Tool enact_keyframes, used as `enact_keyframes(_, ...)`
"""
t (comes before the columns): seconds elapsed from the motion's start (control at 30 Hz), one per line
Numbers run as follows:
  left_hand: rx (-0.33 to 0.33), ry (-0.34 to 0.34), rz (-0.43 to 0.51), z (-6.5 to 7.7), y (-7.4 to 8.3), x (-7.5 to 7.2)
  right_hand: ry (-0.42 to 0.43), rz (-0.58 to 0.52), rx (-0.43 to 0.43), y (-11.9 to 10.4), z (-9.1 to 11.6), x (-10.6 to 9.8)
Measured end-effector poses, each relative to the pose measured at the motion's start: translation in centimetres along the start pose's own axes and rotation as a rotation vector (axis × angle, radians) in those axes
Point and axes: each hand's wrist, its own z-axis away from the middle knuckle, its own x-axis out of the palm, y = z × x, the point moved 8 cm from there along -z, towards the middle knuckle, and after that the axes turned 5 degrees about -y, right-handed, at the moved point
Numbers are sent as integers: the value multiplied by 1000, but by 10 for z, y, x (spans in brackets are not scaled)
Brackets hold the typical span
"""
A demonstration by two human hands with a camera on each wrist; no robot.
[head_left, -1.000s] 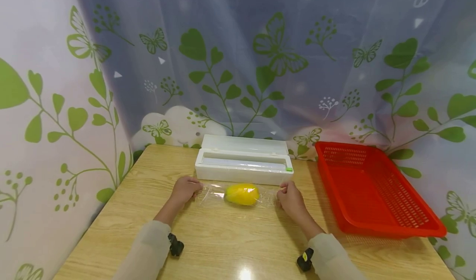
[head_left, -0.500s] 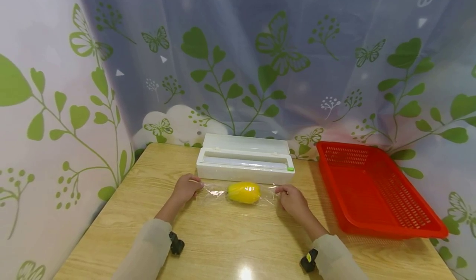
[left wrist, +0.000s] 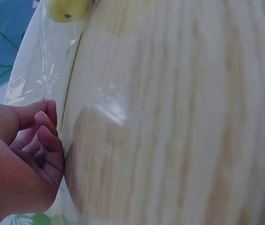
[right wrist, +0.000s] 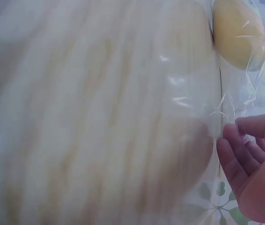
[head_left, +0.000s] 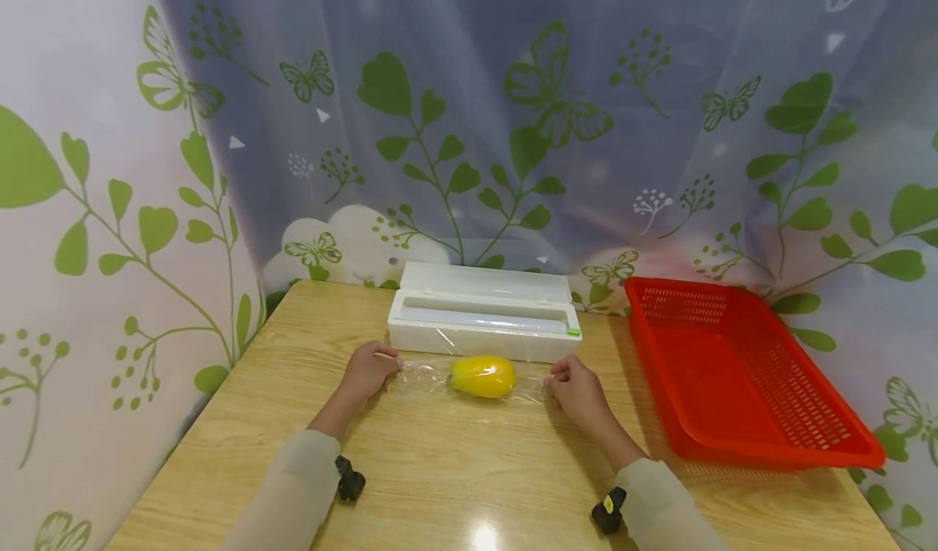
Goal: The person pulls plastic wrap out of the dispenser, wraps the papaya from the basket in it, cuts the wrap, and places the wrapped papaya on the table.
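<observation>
"Two pale sleeves [head_left: 289,486] are nearest to us, each with a small black device [head_left: 348,482] at the cuff. Beyond them, what do the hands hold?"

"Both hold one thing together. The left hand [head_left: 366,369] pinches one end of a clear film [head_left: 421,376] between thumb and finger, and the right hand [head_left: 579,390] pinches the opposite end in a similar manner."

"Why at the ends, and not on the fruit itself?"

"I suppose because such thin film wrinkles easily; two opposite grips should help to make it straight. The yellow fruit [head_left: 482,377] lies between the hands, perhaps so that film is available on both sides."

"And where is this on the worktop [head_left: 440,461]?"

"Roughly midway between the left and right edges, toward the far edge. The film lies over the fruit; whether it also passes beneath, I cannot tell."

"The red basket [head_left: 777,453] is at the right edge, yes?"

"Yes, it extends toward the far right corner, well apart from the right hand. I would guess this leaves room for the arms."

"Then, behind the fruit, comes the white box [head_left: 476,341]."

"It stands along the far edge, with its lid [head_left: 484,284] tilted back and a pale roll [head_left: 484,320] lying lengthwise inside. Probably the lid is open so that the roll can be reached from the front."

"And last?"

"Only the printed cloth [head_left: 469,128], hanging behind the far edge."
</observation>
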Motion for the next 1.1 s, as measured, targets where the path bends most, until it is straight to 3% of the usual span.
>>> enact_keyframes(0.23, 40, -8, 10, 2, 3, 1, 25, 13, -101, -8, 0, 0)
enact_keyframes(0.57, 71, -49, 33, 1, 2, -6, -22, -30, -59, -13, 7, -1)
enact_keyframes(0.73, 63, -57, 27, 5, 0, -8, 1, 44, -35, -13, 12, -8)
enact_keyframes(0.9, 90, 6, -139, 12, 8, -15, 16, 132, -28, -15, 16, -14)
enact_keyframes(1.0, 123, 89, -282, 24, 23, -20, 32, 207, -35, -18, 19, -19)
enact_keyframes(1.1, 202, 122, -346, 43, 43, -14, 97, 309, -74, -26, 27, -26)
